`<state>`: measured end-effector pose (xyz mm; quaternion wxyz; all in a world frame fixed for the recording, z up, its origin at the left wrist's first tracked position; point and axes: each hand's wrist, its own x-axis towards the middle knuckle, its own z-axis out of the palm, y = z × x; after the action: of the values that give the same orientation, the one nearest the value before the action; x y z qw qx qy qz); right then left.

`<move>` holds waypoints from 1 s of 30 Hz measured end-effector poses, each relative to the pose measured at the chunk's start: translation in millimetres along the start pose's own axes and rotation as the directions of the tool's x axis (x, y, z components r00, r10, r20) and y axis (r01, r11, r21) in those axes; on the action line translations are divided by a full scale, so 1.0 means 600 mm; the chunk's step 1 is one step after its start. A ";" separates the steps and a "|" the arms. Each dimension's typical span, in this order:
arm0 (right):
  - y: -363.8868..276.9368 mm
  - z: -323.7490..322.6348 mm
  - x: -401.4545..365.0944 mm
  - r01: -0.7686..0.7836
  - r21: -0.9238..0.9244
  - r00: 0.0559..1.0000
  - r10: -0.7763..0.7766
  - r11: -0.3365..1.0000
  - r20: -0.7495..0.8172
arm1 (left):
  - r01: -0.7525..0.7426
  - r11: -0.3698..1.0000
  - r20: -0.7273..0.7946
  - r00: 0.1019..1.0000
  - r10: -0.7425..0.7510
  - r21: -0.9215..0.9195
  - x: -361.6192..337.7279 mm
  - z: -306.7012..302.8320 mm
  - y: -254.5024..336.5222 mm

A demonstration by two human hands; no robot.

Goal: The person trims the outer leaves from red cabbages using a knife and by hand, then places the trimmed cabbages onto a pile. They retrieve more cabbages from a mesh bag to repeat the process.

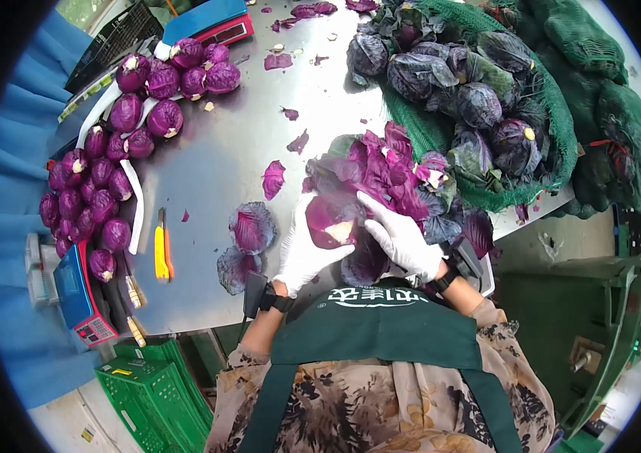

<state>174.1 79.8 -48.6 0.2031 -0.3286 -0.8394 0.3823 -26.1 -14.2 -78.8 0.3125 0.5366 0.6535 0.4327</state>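
My left hand (303, 248), in a white glove, is wrapped round a purple cabbage (328, 224) with its pale cut stem facing me. The cabbage is slightly blurred. Beside it on the right is my right hand (402, 240), also gloved, its fingers stretched out and apart along the cabbage's side. A heap of loose purple leaves (388, 170) lies just beyond both hands. Under the right hand, partly hidden, is another dark purple leafy piece (364, 264). Two outer leaves (251, 229) rest on the table left of my left hand.
Trimmed cabbages (162, 79) crowd the metal table's (207, 162) left side, near a yellow utility knife (162, 249). Two scales (83, 294) (218, 26) stand there. Untrimmed cabbages (479, 104) fill an open green net bag (562, 143) at right. Below are a green crate (151, 392) and bin (554, 302).
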 end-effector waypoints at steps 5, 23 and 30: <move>-0.027 0.000 -0.021 -0.105 -0.117 0.985 0.120 0.988 0.128 | 0.082 0.996 0.016 0.997 -0.081 -0.048 0.005 -0.001 0.016; -0.033 0.033 0.022 -0.042 -0.338 0.999 0.043 0.940 -0.005 | 0.196 0.981 0.009 0.981 -0.196 -0.003 0.016 0.010 0.001; 0.020 0.019 0.066 0.115 -0.035 0.946 -0.120 0.993 -0.301 | 0.076 0.976 -0.107 0.993 -0.055 0.206 0.005 0.019 0.029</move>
<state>144.2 107.9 -61.5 0.3487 -0.3342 -0.8198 0.3075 -9.3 -7.7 -67.7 0.2352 0.5223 0.7276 0.3775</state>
